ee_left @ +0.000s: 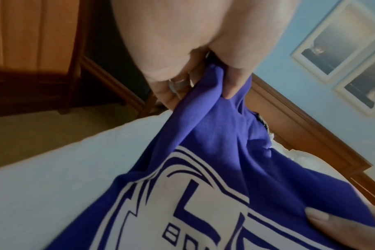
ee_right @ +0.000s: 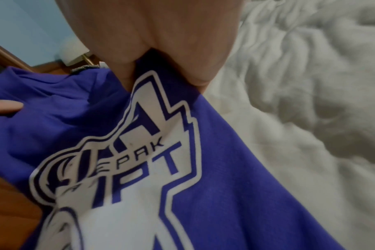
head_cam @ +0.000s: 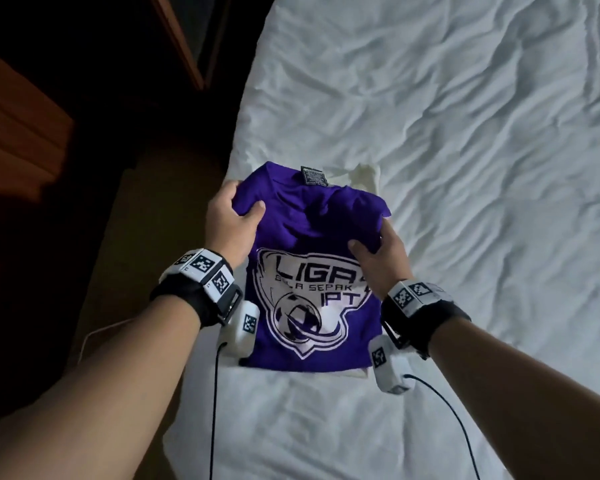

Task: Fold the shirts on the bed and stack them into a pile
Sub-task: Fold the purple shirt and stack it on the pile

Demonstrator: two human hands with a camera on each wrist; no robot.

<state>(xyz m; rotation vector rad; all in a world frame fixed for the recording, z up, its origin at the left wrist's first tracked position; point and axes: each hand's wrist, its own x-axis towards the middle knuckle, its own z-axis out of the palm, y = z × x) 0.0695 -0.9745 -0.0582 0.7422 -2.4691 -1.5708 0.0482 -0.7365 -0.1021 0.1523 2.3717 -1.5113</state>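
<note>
A folded purple shirt (head_cam: 309,244) with a white football crest lies near the left edge of the bed, its neck label at the far end. A folded cream shirt (head_cam: 364,176) peeks out from under it at the far right and near edge. My left hand (head_cam: 231,211) grips the purple shirt's left side, thumb on top; the left wrist view shows fingers pinching a fold of the purple shirt (ee_left: 214,135). My right hand (head_cam: 378,249) grips its right side; the right wrist view shows the purple shirt (ee_right: 139,152) bunched in that hand's grip.
The bed (head_cam: 465,133) has a rumpled white cover stretching right and far. Dark wooden furniture (head_cam: 21,140) and floor lie left of the bed. A wooden headboard (ee_left: 300,128) and framed pictures (ee_left: 340,42) show on the blue wall. Cables hang from my wrists.
</note>
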